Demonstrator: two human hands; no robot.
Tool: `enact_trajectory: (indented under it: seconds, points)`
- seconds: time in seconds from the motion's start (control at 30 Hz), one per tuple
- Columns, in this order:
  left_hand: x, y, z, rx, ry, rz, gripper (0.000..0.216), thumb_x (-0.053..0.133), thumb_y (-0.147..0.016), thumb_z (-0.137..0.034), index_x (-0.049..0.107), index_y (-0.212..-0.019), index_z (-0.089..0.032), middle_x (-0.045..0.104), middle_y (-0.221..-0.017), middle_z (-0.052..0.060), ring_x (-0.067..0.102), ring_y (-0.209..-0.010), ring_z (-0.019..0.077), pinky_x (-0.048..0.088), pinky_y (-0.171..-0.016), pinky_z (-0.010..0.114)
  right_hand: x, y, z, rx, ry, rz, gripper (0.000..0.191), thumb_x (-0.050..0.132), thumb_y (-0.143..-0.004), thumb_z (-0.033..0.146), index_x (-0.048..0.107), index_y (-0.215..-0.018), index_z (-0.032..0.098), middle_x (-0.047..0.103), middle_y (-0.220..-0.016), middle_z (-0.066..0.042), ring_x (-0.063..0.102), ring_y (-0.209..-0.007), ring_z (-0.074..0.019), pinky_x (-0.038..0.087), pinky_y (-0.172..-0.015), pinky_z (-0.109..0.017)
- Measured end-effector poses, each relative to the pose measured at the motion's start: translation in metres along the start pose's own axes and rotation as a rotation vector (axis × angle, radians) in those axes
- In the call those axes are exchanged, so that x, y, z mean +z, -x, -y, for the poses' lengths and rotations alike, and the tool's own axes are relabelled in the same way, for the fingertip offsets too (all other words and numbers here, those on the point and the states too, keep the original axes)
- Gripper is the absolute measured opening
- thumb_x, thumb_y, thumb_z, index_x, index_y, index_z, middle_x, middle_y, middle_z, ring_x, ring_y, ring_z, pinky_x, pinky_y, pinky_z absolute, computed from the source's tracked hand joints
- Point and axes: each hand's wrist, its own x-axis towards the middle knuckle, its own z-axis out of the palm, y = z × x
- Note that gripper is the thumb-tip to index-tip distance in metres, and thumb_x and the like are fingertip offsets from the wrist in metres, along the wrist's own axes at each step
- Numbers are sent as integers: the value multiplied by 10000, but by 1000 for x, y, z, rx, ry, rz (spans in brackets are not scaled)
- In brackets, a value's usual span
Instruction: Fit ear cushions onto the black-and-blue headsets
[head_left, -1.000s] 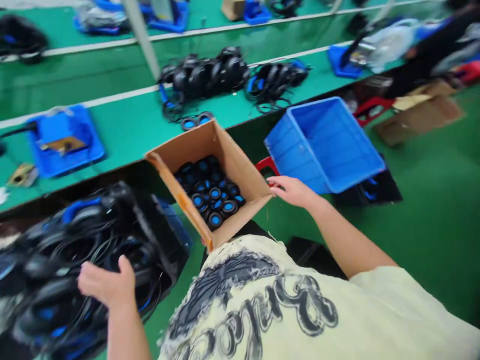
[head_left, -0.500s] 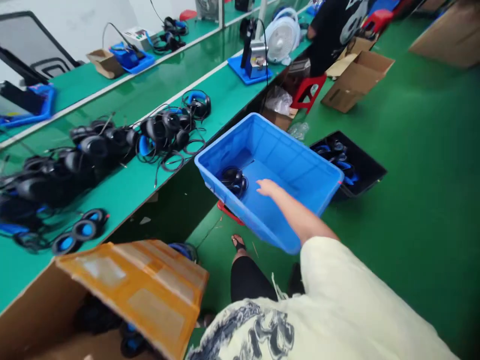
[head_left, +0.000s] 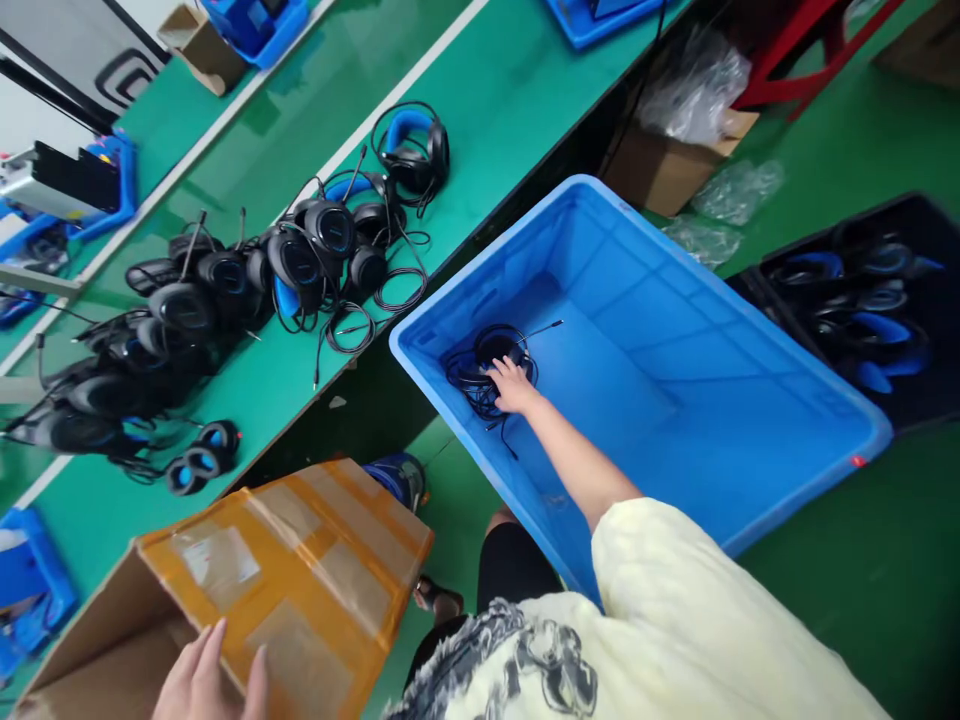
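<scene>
Bearing an illegible pale label (head_left: 219,557): taped carton (head_left: 319,590)

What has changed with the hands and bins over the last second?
The right hand has let go of the cardboard box and moved right, down into the blue bin, its fingers now at a black headset; a firm grip can't be confirmed. The left hand has gone from above the headset pile to the box's rim. The headsets on the green table stayed put.
</scene>
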Motion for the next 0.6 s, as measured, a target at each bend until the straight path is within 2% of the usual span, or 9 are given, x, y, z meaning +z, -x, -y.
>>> enact_trajectory:
  seconds: [0.1, 0.2, 0.3, 0.37, 0.47, 0.6]
  points:
    - [4, -11, -23, 6, 45, 8, 827, 628, -828, -450, 264, -1561, -571, 462, -1588, -52, 492, -1417, 442, 403, -1199, 651, -28, -5, -2, -23, 17, 113, 428, 718, -897, 293, 623, -1296, 173, 498, -1534, -139, 373, -1493, -348, 347, -1198, -604]
    - [11, -7, -25, 59, 32, -27, 774, 616, -872, -412, 305, -1577, -491, 555, -1463, 55, 537, -1371, 421, 431, -1168, 642, -44, -1, 9, -5, 25, 171, 391, 656, -975, 386, 613, -1305, 181, 604, -1378, -108, 607, -1239, -271, 523, -1050, -525]
    - [13, 2, -18, 116, 0, -47, 638, 589, -909, -395, 458, -1523, -286, 587, -1366, 167, 563, -1320, 428, 449, -1131, 641, -48, 7, 31, 30, 14, 173, 402, 643, -985, 391, 597, -1325, 182, 613, -1350, -108, 640, -1165, -249, 569, -982, -481]
    - [10, 8, -13, 108, -5, -39, 549, 583, -914, -394, 542, -1427, -202, 587, -1341, 204, 560, -1312, 433, 448, -1120, 644, -51, 12, 42, 49, -6, 163, 405, 650, -981, 389, 597, -1320, 175, 617, -1339, -108, 642, -1161, -250, 572, -976, -481]
    - [1, 21, -5, 58, 10, -32, 476, 607, -894, -382, 592, -1336, -206, 601, -1308, 193, 570, -1295, 413, 445, -1126, 629, -71, 17, 45, 63, -66, 140, 375, 649, -982, 389, 615, -1284, 168, 640, -1290, -98, 659, -1111, -234, 585, -944, -454]
    - [-7, 40, 4, -15, 16, -47, 414, 612, -878, -390, 635, -1249, -208, 622, -1252, 182, 580, -1271, 415, 448, -1113, 637, -120, 32, 31, 72, -171, 14, 340, 650, -974, 390, 626, -1215, 151, 676, -1159, -71, 670, -997, -201, 589, -876, -393]
